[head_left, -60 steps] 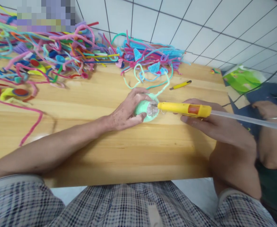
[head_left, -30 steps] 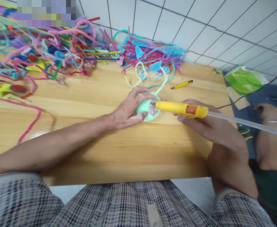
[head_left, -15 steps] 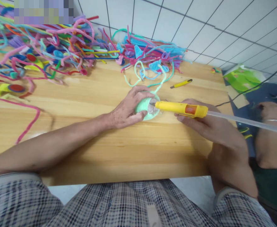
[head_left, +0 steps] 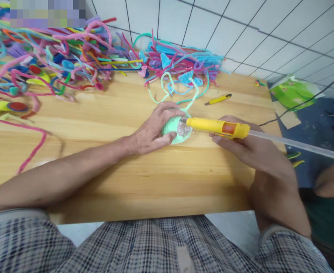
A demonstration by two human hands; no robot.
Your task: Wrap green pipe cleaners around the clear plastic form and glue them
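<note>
My left hand (head_left: 159,129) is closed around a round piece wound in mint-green pipe cleaner (head_left: 172,127), its clear, shiny end (head_left: 184,129) facing right. A loose mint pipe cleaner tail (head_left: 194,93) runs up from it. My right hand (head_left: 246,146) grips a yellow hot glue gun (head_left: 209,127), whose dark nozzle is at the upper part of the clear end; whether it touches, I cannot tell. A long translucent glue stick (head_left: 292,143) sticks out of the gun's back. The fingers on the handle are partly hidden.
Heaped pipe cleaners (head_left: 55,57) in many colours cover the back left, with a blue and pink pile (head_left: 181,60) by the tiled wall (head_left: 212,22). A yellow utility knife (head_left: 218,99) lies behind the gun. A black cord (head_left: 300,104) crosses the right edge. Another person's leg (head_left: 333,180) shows at right.
The glue gun's nozzle has shifted slightly up and left across the clear end. My left hand keeps its hold. At the right, the other person's hand has left the view.
</note>
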